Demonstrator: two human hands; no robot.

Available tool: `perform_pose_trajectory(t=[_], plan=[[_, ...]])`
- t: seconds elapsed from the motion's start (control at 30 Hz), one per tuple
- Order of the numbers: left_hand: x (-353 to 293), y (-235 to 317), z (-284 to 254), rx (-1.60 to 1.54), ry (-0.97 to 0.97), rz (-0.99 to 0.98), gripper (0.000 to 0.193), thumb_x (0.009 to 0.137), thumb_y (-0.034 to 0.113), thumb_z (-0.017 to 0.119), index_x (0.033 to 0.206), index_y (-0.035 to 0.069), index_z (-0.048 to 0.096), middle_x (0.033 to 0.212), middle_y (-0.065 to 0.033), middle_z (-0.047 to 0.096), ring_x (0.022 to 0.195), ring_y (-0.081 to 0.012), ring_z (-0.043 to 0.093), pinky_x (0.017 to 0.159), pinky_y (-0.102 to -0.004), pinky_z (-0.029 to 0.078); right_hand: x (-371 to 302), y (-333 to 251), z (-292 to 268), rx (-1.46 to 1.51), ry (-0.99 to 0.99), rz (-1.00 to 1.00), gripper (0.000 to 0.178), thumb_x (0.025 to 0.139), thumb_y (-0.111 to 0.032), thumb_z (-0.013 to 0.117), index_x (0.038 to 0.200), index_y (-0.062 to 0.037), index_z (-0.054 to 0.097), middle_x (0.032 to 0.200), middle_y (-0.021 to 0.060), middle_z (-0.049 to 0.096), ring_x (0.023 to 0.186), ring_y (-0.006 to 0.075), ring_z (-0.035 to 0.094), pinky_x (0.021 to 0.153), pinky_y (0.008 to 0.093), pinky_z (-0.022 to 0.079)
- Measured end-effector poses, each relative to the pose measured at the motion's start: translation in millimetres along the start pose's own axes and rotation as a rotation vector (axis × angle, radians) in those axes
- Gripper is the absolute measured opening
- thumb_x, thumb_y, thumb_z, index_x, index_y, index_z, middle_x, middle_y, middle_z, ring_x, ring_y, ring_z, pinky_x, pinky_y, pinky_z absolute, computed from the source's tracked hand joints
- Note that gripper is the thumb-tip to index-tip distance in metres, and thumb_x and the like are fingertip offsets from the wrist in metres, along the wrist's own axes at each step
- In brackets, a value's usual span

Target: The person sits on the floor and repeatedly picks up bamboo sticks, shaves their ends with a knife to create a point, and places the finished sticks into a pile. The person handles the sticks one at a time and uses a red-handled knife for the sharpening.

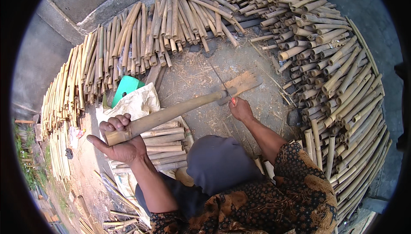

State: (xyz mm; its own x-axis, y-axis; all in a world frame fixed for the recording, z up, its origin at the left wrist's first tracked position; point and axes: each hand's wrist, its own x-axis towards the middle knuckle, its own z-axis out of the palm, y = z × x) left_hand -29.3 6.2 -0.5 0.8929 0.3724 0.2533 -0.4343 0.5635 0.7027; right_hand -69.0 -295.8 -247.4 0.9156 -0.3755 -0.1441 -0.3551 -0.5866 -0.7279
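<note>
Left hand (128,150) wraps bamboo pole (175,112) at 8 o'clock; right hand (242,110) grips blade (220,79). Pole likely stiff, light; hold that end.

Bamboo pole (173,112), from between 8 and 9 o'clock to the centre: no legible marks.
Green box (128,87), between 9 and 10 o'clock: no readable lettering.
Pale sack (147,98), 9 o'clock: no readable print.
Shirt (265,208), 5 o'clock: pattern only, no words.

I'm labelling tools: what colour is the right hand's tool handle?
The tool handle is orange-red; head view.
</note>
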Motion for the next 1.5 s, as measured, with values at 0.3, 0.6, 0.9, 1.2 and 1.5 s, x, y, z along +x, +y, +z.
perform_pose_trajectory(t=[0.3, 0.6, 0.9, 1.2, 1.5], plan=[[-0.1, -1.5, -14.1, -0.137, 0.001, 0.049, 0.056, 0.102, 0.053, 0.038, 0.063, 0.013, 0.043, 0.067, -0.0025, 0.04, 0.065, -0.0174, 0.039, 0.061, -0.0329, 0.037, -10.6, 13.8, -1.5, -0.041, -0.009, 0.003, 0.027, 0.09, -0.027, 0.063, 0.096, -0.0004, 0.064, 0.086, 0.0284, 0.067, 0.086, 0.0487, 0.065, 0.074, 0.053, 0.052], [1.9, -0.6, -8.9, -0.131, -0.135, -0.019, 0.054, 0.104, 0.052, 0.036, 0.069, 0.012, 0.047, 0.063, -0.002, 0.038, 0.063, -0.0172, 0.039, 0.061, -0.0319, 0.038, 2.0, -2.2, -2.3, 0.031, 0.053, 0.003, 0.027, 0.09, -0.025, 0.063, 0.1, -0.0006, 0.064, 0.09, 0.0289, 0.068, 0.09, 0.0469, 0.067, 0.076, 0.0508, 0.053], [3.1, -4.2, -18.8, -0.197, -0.167, -0.049, 0.062, 0.104, 0.062, 0.033, 0.072, 0.012, 0.051, 0.066, -0.0025, 0.043, 0.063, -0.0165, 0.042, 0.059, -0.0305, 0.039, 0.9, 10.0, -3.1, -0.026, -0.012, -0.035, 0.029, 0.089, -0.027, 0.063, 0.098, 0.0001, 0.065, 0.088, 0.0278, 0.068, 0.088, 0.0471, 0.066, 0.076, 0.0517, 0.053], [6.1, -1.5, -17.0, -0.194, -0.321, -0.03, 0.053, 0.106, 0.055, 0.035, 0.079, 0.011, 0.051, 0.061, -0.0027, 0.045, 0.056, -0.0147, 0.042, 0.056, -0.0315, 0.039, -3.1, 17.5, -3.7, 0.016, -0.002, -0.044, 0.025, 0.089, -0.024, 0.062, 0.097, -0.0006, 0.064, 0.086, 0.0305, 0.067, 0.087, 0.0492, 0.065, 0.077, 0.0529, 0.052], [0.1, 3.7, -23.4, -0.147, -0.108, -0.053, 0.056, 0.107, 0.047, 0.036, 0.063, 0.014, 0.044, 0.064, -0.0021, 0.04, 0.062, -0.0161, 0.038, 0.056, -0.0295, 0.036, -1.7, 24.9, -1.6, -0.003, -0.07, 0.006, 0.028, 0.09, -0.028, 0.063, 0.093, -0.0005, 0.064, 0.085, 0.027, 0.067, 0.085, 0.0456, 0.067, 0.074, 0.051, 0.052]])
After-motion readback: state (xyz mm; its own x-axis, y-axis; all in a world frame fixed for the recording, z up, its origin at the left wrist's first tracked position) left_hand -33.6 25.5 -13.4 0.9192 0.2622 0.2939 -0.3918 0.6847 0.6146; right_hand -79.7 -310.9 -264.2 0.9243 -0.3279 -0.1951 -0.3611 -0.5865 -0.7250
